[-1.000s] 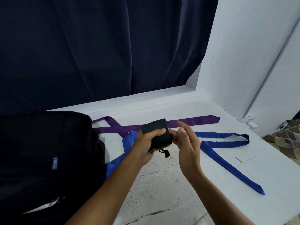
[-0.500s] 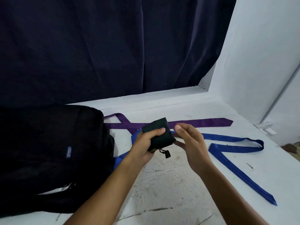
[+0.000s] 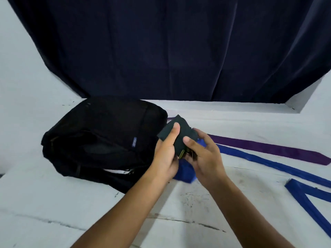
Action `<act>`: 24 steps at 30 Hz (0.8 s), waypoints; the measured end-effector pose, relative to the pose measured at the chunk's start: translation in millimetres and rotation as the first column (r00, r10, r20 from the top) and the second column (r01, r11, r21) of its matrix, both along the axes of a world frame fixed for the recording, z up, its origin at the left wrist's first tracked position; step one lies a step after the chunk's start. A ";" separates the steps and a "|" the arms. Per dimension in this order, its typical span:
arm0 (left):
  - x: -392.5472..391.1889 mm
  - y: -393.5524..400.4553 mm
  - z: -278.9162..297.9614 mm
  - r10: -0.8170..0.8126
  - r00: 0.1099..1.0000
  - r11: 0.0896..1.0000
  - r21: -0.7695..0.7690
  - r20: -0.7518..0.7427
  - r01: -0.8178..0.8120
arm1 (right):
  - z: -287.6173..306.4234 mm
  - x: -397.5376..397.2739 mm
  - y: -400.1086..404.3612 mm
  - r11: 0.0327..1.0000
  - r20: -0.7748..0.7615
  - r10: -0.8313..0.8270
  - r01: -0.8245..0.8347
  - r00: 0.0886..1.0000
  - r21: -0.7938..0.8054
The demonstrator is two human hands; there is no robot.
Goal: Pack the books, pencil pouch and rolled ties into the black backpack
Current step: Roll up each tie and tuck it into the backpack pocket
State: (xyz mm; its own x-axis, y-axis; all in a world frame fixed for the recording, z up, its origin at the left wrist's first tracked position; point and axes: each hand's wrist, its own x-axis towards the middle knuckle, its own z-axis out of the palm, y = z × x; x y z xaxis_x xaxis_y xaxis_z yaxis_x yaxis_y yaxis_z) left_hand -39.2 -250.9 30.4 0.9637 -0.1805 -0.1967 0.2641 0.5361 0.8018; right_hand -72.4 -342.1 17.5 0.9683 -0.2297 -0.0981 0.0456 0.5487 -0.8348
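Nearest, left hand (image 3: 167, 151) and right hand (image 3: 202, 154) both curled round the dark rolled tie (image 3: 179, 138), thumbs pressed on its face, roll held above the white ledge (image 3: 197, 203). Black backpack (image 3: 100, 140) just left of the grip, left hand nearer. Beyond, blue tie (image 3: 265, 163) and purple tie (image 3: 268, 149) lying unrolled, stretched rightward.
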 end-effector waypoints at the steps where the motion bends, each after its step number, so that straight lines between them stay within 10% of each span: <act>1: 0.5 11.0 2.0 -0.004 1.000 1.000 0.021 0.008 0.004 | 1.9 4.4 5.5 1.000 -0.011 0.025 -0.025 1.000 0.016; 14: 47.0 193.7 26.1 -0.159 0.932 0.708 0.696 0.325 -0.122 | 18.5 48.8 104.6 0.944 -0.062 0.318 -0.322 0.946 -0.069; 19: 88.8 292.0 38.5 -0.266 0.535 0.488 0.591 0.802 -0.643 | 16.4 53.8 146.1 0.947 -0.086 0.276 -0.286 0.957 -0.144; 24: 148.5 334.6 1.4 -0.779 0.177 0.199 0.504 0.602 -0.841 | 6.4 45.9 184.9 0.949 -0.134 0.234 -0.256 0.963 -0.184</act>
